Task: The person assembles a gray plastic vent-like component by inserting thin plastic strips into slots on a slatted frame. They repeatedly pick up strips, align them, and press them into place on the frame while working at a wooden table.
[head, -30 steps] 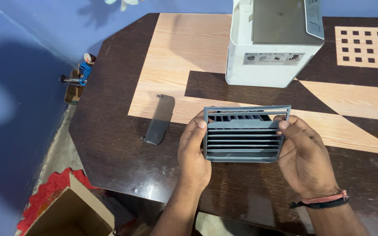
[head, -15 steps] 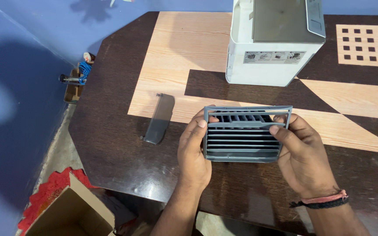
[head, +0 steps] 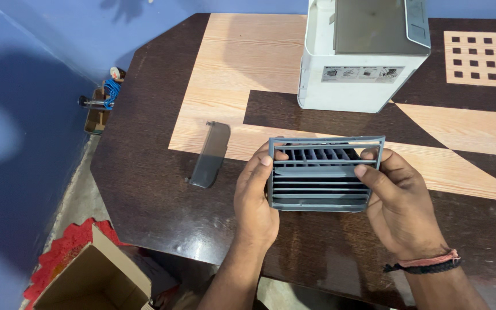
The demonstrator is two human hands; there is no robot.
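Both your hands hold the grey louvred grille (head: pixel 324 174) upright above the near edge of the desk (head: pixel 162 189), well short of the white housing (head: pixel 363 57) at the far side.

Left hand (head: pixel 255 198): grip closed on the grille's left edge, thumb on the front near the top.

Right hand (head: pixel 400 204): grip closed on the right edge, thumb laid across a slat near the top right.

Change since a second ago: your right thumb has slid inward from the frame's corner onto the slats. The upper slats now stand more open, showing the blue vertical fins behind them. By my reading, you are working the louvres, not moving the grille. Its position between your hands is much the same.

Unchanged: the dark grey curved strip (head: pixel 209 154) lies flat on the desk to the left; the open cardboard box (head: pixel 96 278) sits on the floor.
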